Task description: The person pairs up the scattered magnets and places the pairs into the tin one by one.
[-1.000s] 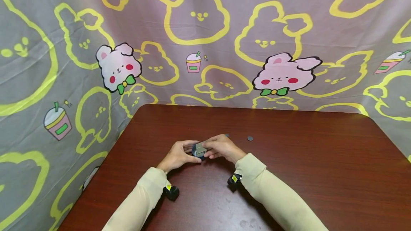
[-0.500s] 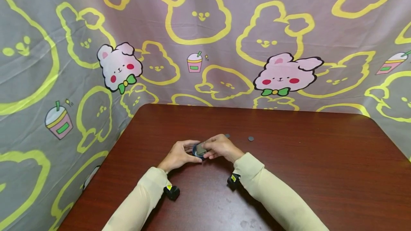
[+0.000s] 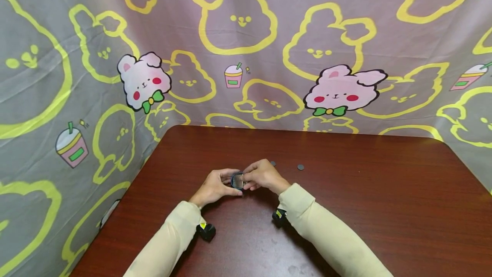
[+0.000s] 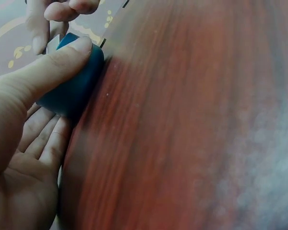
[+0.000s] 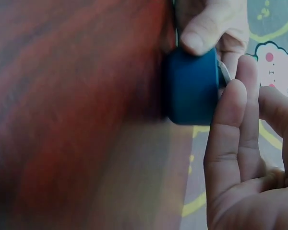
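A small dark-blue round container (image 5: 194, 88) stands on the table between the hands. My left hand (image 3: 214, 186) grips its side, with the thumb (image 4: 62, 64) on the near wall and the other fingers around the far side. A flat silvery piece (image 3: 238, 180) shows in the container's mouth. In the right wrist view, the edge of this pale piece (image 5: 225, 72) juts from the rim, tilted. My right hand (image 3: 265, 174) pinches the piece at its right side, fingertips right at the rim. Those fingers partly hide the piece.
Two small dark-grey discs, a nearer-in disc (image 3: 273, 163) and a right-hand disc (image 3: 300, 167), lie beyond the right hand. The reddish-brown table (image 3: 376, 191) meets a patterned cloth (image 3: 269, 54) at the back and left.
The silvery piece has shifted and tilted within the container's mouth under my right fingers. My right hand has moved slightly, uncovering more of the left disc. My left hand keeps its hold.
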Tool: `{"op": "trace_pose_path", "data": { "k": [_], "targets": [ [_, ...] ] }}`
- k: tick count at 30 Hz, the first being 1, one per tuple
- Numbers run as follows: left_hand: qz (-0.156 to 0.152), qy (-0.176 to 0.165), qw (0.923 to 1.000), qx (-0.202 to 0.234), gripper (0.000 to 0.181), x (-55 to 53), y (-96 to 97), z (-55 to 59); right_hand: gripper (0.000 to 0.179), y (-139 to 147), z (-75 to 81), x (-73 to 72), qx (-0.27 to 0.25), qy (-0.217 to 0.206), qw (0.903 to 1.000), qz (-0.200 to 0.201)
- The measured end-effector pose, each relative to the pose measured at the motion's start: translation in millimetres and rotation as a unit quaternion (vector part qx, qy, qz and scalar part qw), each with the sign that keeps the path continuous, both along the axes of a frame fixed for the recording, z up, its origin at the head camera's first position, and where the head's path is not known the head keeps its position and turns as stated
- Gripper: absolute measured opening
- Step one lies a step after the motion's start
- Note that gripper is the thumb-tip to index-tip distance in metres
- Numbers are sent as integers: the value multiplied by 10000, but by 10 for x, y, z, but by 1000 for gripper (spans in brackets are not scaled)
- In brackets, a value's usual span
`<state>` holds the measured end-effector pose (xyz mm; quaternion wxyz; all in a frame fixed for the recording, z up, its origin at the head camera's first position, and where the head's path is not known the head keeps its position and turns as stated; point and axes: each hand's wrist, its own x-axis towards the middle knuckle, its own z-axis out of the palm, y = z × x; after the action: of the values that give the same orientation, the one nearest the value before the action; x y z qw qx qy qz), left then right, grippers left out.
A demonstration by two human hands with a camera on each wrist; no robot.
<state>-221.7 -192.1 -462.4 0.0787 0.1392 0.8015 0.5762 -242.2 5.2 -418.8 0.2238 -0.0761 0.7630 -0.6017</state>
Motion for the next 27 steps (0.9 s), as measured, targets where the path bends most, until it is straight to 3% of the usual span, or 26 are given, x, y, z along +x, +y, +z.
{"op": "trace_pose_path", "data": {
  "k": [4,10,17,27],
  "targets": [
    [47,-8,10000,23,62,1,1,-3,19,1,20,-16,102,279,9995,-83],
    [28,19,10000,8,63,1,6,-3,15,28,24,-41,744,859,9929,-355],
    [46,86,9999,-24,63,8,11,5,16,54,35,-59,1002,1202,9873,-290],
    [72,3,9999,-151,66,19,18,15,16,65,10,-67,1329,1205,9835,-227]
  ]
}}
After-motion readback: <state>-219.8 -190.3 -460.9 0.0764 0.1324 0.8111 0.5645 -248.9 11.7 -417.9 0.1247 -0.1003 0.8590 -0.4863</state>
